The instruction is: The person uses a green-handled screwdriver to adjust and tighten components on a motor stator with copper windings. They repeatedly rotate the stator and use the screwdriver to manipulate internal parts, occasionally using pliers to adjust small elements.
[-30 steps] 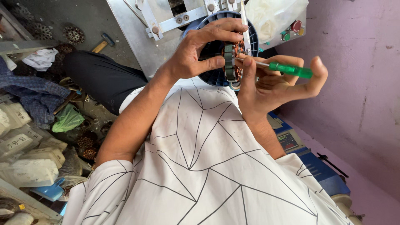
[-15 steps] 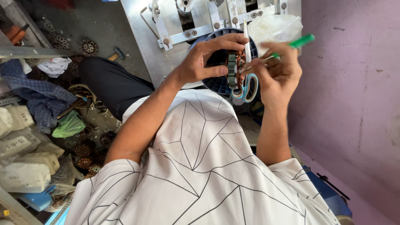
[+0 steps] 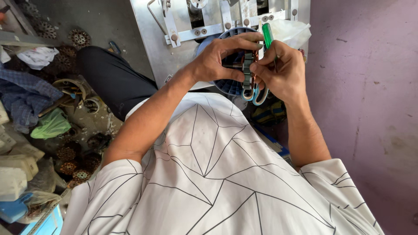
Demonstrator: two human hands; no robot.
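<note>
Floor, left of frame: round wound coils (image 3: pixel 72 162), green bag (image 3: pixel 51 124), blue cloth (image 3: pixel 24 96).
Upper centre: metal machine frame (image 3: pixel 174 26) behind both hands.
Left hand (image 3: pixel 217 63): clenched around dark ribbed stator core (image 3: pixel 248 72), centre-top, in front of a blue round part (image 3: pixel 226 85).
Right hand (image 3: pixel 281 72): closed on green-handled screwdriver (image 3: pixel 267 35), fingertips touching the core; scissors loops (image 3: pixel 256 93) hang below.
Right: purple wall (image 3: pixel 370 109).

Green bag (image 3: pixel 51 124), white cloth (image 3: pixel 37 56).
</note>
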